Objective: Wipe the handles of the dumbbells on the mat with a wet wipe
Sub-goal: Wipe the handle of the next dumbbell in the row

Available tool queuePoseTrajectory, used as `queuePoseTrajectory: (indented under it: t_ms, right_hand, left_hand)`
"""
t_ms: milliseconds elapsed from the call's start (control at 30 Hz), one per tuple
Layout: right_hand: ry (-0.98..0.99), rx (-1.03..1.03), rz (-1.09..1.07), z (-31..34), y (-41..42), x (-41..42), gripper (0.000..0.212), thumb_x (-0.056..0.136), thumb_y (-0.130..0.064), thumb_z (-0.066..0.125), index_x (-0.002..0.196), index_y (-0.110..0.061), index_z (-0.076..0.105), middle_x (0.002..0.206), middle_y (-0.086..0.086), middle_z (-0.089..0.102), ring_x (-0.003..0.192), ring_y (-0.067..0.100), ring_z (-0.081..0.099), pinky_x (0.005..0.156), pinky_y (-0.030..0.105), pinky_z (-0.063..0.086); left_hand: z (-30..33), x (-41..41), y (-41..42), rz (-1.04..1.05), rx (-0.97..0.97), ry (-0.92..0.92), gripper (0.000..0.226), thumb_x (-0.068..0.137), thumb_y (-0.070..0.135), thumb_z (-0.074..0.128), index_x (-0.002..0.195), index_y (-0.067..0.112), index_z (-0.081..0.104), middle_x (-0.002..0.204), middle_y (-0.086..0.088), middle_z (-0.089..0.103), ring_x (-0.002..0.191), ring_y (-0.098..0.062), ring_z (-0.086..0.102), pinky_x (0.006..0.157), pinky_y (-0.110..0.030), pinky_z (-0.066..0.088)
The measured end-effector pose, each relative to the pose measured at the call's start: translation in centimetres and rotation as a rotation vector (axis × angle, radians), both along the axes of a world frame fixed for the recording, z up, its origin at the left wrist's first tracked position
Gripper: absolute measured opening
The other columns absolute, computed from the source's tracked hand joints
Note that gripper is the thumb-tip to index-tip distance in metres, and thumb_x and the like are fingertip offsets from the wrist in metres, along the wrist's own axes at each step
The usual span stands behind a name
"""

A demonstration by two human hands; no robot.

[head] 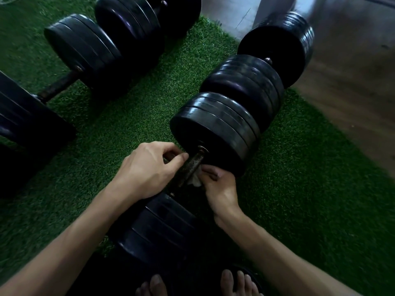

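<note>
- The wet wipe is a small pale wad pressed against the right side of the handle of the nearest dumbbell, which lies on the green mat just in front of the person's feet.
- The right hand pinches the wipe, its fingers curled close round it and tucked near the inner face of the far plate stack.
- The left hand has its fingers curled over the bar from the other side; they look to be holding the handle itself, steadying it, though the fingertips are partly hidden.
- To do this step well, I judge the wipe should wrap further round the bar instead of touching one side only, then slide along its whole length from plate to plate, with the dumbbell rolled a little so the underside gets wiped too.
- The bar looks speckled and rough, so firm pressure and a twisting rub probably serve better than a light pass; the left hand should hold the weight still so it does not roll toward the toes.
- Count: one wipe, two hands, and four dumbbells at least partly in view.
- These are the near one, a second dumbbell beyond it, a third dumbbell at upper left with its bar showing, and a fourth dumbbell behind that.
- A dark mass at the left edge may be part of the third; I cannot tell.
</note>
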State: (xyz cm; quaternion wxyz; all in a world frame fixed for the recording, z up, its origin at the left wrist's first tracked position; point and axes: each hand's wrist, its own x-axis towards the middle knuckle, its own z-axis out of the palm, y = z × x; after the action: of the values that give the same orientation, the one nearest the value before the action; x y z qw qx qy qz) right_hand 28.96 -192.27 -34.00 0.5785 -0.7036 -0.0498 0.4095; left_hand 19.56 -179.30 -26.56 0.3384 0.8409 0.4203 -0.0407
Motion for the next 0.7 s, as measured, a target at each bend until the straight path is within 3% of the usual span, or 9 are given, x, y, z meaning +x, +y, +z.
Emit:
queuePoseTrajectory:
  t_ms: [67,167,400,600,700]
  right_hand:
    - [0.026,0.004,-0.007,-0.1,0.2,0.1,0.024,0.094,0.001,0.063,0.087,-0.018,0.074,0.084,-0.002,0.078,0.080,0.008,0.074,0.073,0.017,0.056]
    - [0.042,0.017,0.001,-0.2,-0.9,-0.3,0.017,0.094,0.002,0.063,0.098,-0.008,0.076,0.093,0.008,0.079,0.092,0.022,0.075,0.085,0.030,0.060]
    - [0.116,-0.041,0.036,-0.7,0.0,-0.2,0.015,0.096,0.000,0.062,0.103,-0.003,0.074,0.099,0.015,0.077,0.099,0.031,0.073,0.090,0.037,0.058]
    - [0.153,-0.069,0.086,-0.6,-1.2,-0.5,0.015,0.096,-0.003,0.063,0.106,-0.005,0.074,0.098,0.013,0.078,0.095,0.029,0.075,0.087,0.035,0.060]
    - [0.151,-0.074,0.119,-0.3,-0.3,-0.1,0.015,0.097,0.000,0.061,0.097,-0.006,0.075,0.091,0.009,0.077,0.082,0.020,0.074,0.077,0.026,0.059]
  left_hand:
    - [0.0,-0.1,0.0,-0.002,0.003,-0.003,0.027,0.090,0.062,0.055,0.096,0.041,0.071,0.080,0.013,0.068,0.080,-0.011,0.065,0.079,-0.039,0.055]
    - [-0.1,0.0,0.1,-0.001,0.003,-0.006,0.028,0.090,0.062,0.055,0.095,0.040,0.071,0.078,0.014,0.066,0.078,-0.010,0.065,0.077,-0.037,0.055]
    - [-0.4,-0.1,0.1,-0.017,0.008,0.003,0.028,0.090,0.062,0.055,0.095,0.040,0.071,0.075,0.017,0.064,0.075,-0.008,0.062,0.073,-0.033,0.052]
    - [-0.5,0.0,0.2,-0.021,0.006,0.010,0.026,0.090,0.062,0.055,0.094,0.041,0.070,0.081,0.014,0.067,0.081,-0.013,0.065,0.078,-0.037,0.055]
    - [-0.4,0.0,0.2,-0.025,0.001,0.012,0.025,0.090,0.062,0.055,0.096,0.043,0.070,0.084,0.014,0.068,0.084,-0.013,0.066,0.081,-0.039,0.055]
